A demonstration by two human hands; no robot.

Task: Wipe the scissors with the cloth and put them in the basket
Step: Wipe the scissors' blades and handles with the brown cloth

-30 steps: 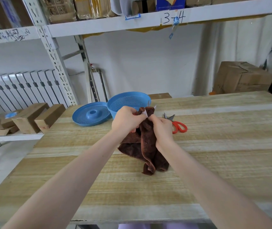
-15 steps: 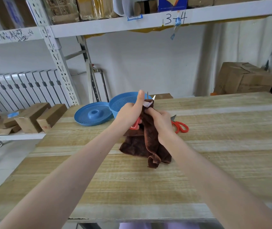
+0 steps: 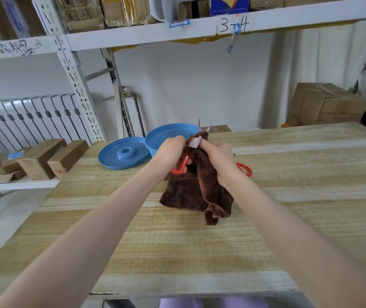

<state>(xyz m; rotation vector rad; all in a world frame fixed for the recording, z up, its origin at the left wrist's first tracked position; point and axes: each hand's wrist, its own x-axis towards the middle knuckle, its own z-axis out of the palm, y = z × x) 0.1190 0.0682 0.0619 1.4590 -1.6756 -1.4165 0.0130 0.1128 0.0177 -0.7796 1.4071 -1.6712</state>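
We see the left grip [image 3: 169, 152], a bare hand, curled round the smooth red plastic handle of the scissors [image 3: 176, 171] and holding them upright above the far middle of the table [image 3: 288, 196]. Their thin metal blades point up, tips slightly parted. The right grip [image 3: 218, 160] is clenched on the cloth [image 3: 188, 194], a dark brown fuzzy towel, bunching it against the blades just below the tips. The rest of the cloth hangs in soft folds, its lower edge resting on the pale, streaky wooden planks. Just beyond the left grip sits the round blue basket [image 3: 166, 135] of perforated plastic, and to its left lies a matching domed lid [image 3: 119, 154]. Behind the right wrist, the red loop of a second pair of scissors [image 3: 245, 168] lies flat.
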